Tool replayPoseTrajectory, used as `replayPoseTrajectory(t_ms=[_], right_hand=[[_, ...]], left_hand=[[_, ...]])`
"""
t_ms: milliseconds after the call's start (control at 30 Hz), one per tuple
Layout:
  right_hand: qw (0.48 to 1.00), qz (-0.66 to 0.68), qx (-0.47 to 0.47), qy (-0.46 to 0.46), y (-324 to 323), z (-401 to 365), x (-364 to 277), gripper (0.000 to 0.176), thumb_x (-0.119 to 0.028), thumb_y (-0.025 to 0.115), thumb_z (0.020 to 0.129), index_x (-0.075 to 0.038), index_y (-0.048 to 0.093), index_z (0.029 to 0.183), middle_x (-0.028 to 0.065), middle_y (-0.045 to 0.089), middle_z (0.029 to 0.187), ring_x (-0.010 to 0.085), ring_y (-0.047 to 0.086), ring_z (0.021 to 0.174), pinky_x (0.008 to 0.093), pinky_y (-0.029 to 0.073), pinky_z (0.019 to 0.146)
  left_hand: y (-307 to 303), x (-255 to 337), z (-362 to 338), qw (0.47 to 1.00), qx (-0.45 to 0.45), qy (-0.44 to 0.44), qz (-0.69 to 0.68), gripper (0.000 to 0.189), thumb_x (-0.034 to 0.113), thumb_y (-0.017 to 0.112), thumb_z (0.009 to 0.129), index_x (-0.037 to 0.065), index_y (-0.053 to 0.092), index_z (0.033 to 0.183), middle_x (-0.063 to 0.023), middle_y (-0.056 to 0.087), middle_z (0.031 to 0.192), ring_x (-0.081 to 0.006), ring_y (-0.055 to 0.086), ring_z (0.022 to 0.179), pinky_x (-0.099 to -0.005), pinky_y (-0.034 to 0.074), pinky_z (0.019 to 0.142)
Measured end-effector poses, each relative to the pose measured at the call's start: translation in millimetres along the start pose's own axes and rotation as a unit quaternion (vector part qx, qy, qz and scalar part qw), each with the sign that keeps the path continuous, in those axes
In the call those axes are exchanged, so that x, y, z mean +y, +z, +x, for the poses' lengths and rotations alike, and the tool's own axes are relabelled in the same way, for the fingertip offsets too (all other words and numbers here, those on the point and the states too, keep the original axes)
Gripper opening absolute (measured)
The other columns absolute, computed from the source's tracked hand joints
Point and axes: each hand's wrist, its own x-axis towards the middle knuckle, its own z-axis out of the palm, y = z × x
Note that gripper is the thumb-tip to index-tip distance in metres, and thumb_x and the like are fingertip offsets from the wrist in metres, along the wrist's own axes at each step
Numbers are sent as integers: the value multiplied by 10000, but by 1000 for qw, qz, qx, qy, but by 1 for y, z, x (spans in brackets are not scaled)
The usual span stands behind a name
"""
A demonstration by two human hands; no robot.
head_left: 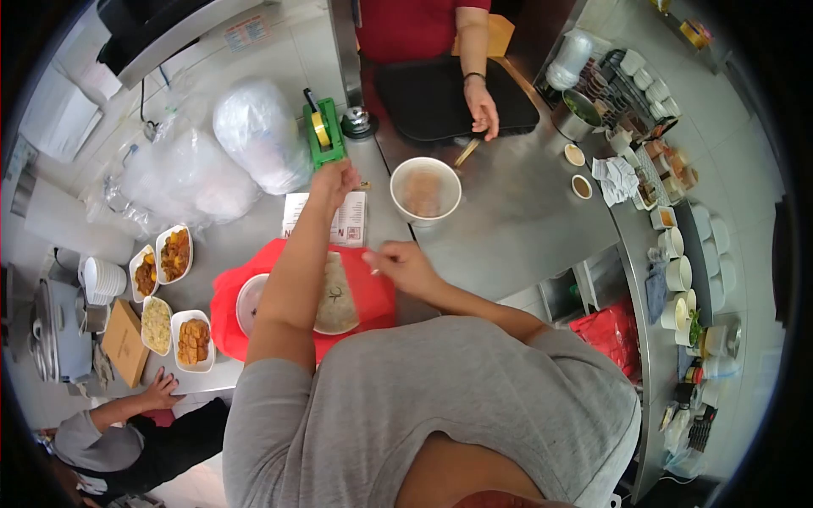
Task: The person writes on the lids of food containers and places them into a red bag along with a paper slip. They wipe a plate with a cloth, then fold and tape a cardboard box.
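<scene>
My left hand (336,182) reaches forward to the near end of a green tape dispenser (325,135). Its fingers are bunched together, and what they pinch, if anything, is hidden. Curled closed, my right hand (406,266) is over the right side of a red plastic bag (378,292); a small pale bit shows at its fingertips, too small to name. Two round containers sit in the bag: a lidded one (336,306) with pale contents, and a white-rimmed one (251,296) partly behind my left forearm. A printed paper (351,208) lies under my left wrist.
A white bowl (426,212) stands ahead. A co-worker's hand (482,112) hangs over a black tray (423,102). Food dishes (194,366) and another person (127,423) are at left. Plastic bags (258,131) fill the back left; sauce cups (582,186) stand right.
</scene>
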Motion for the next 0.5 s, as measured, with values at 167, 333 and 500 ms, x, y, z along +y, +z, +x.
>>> replayPoseTrajectory(t_ms=[167, 333, 500], right_hand=[[985, 78, 154, -10, -84, -17, 35, 341, -274, 632, 845, -23, 585, 618, -6, 544, 579, 44, 465, 567, 225, 369, 520], [978, -29, 168, 118, -122, 1, 92, 363, -301, 650, 827, -37, 560, 593, -25, 512, 551, 43, 433, 518, 231, 348, 480], [957, -268, 101, 39, -158, 47, 124, 350, -363, 702, 738, -48, 589, 636, 65, 566, 566, 190, 530, 510, 349, 402, 502]], left_hand=[[66, -5, 5, 992, -57, 77, 79, 96, 138, 626, 837, 110, 586, 920, 55, 521, 714, -62, 464, 625, -270, 447, 630], [67, -50, 46, 958, -8, 11, 286, 99, 112, 642, 781, 100, 616, 876, 23, 542, 650, -79, 453, 511, -248, 431, 475], [58, -69, 39, 937, -88, -130, 314, 88, 139, 611, 800, 69, 583, 845, -15, 519, 608, -118, 499, 524, -283, 480, 480]])
